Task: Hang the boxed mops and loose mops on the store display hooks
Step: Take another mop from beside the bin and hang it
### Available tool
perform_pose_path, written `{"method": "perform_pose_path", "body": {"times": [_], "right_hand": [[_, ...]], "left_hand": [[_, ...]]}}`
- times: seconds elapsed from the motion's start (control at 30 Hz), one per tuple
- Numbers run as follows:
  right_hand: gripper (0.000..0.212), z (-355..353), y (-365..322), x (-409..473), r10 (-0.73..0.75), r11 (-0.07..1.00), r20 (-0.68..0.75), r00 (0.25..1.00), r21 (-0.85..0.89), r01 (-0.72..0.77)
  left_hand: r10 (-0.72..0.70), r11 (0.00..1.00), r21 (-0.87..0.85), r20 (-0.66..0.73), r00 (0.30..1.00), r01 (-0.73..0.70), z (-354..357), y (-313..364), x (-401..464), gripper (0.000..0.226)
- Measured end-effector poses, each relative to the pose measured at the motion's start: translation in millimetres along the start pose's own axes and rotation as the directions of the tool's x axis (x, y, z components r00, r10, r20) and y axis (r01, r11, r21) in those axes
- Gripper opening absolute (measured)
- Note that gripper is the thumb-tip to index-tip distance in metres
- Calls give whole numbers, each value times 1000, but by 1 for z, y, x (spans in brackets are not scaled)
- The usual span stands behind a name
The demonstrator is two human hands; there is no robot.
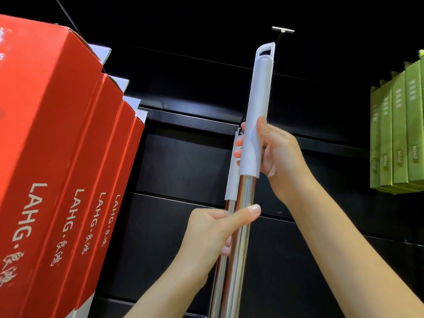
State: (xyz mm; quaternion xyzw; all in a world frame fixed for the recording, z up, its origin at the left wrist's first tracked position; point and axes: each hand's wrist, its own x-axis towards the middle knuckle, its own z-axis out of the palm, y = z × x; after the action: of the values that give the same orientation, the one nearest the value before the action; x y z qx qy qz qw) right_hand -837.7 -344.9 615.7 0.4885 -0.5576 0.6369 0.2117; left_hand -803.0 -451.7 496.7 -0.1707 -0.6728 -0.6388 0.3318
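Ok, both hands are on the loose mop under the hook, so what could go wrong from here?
The white plastic grip's hanging loop sits just below the metal display hook, not on it; it could miss and strike the black panel.

The left hand grips the shiny steel pole, which may slip.

A second mop handle close behind could be knocked.

I see a loose mop (243,191), steel pole with white grip, held near upright below a display hook (282,31); red boxed mops (68,145) hang left, seemingly on hooks.

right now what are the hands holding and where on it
Both hold one loose mop handle: the right hand grips the lower end of its white plastic grip, the left hand grips the metal pole below.
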Motion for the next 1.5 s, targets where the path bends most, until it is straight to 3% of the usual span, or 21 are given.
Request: {"method": "perform_pose_path", "body": {"times": [0.13,0.23,0.5,0.67,0.8,0.93,1.13,1.37,1.5], "right_hand": [[30,-8,4,4,-3,1000,-38,999,6,4],[30,-12,13,4,10,1000,-45,999,-11,-11],[29,-9,39,2,69,998,-59,996,9,-69],[31,-8,43,1,84,996,-67,994,1,-84],[28,-7,49,-2,84,996,-77,994,-21,-86],[28,-8,55,0,29,996,-119,992,-83,-39],[38,-11,70,5,53,989,-115,992,-132,-68],[36,-12,86,12,2,989,-145,989,-145,-23],[33,-15,99,20,54,989,-141,988,-130,-73]], "left_hand": [[-44,998,-37,28,999,45,7,-1,8,52],[-84,995,-53,29,996,86,9,-10,12,48],[-88,996,15,-18,996,88,3,-34,16,91],[-65,998,5,7,998,65,2,-42,18,88],[-64,998,-6,62,996,65,2,-49,17,68],[-6,999,37,35,999,5,5,-57,20,86],[-11,995,95,-12,1000,12,12,-73,32,89],[25,992,122,-28,999,-22,19,-89,49,96],[-16,991,132,-43,999,21,20,-101,62,97]]}}
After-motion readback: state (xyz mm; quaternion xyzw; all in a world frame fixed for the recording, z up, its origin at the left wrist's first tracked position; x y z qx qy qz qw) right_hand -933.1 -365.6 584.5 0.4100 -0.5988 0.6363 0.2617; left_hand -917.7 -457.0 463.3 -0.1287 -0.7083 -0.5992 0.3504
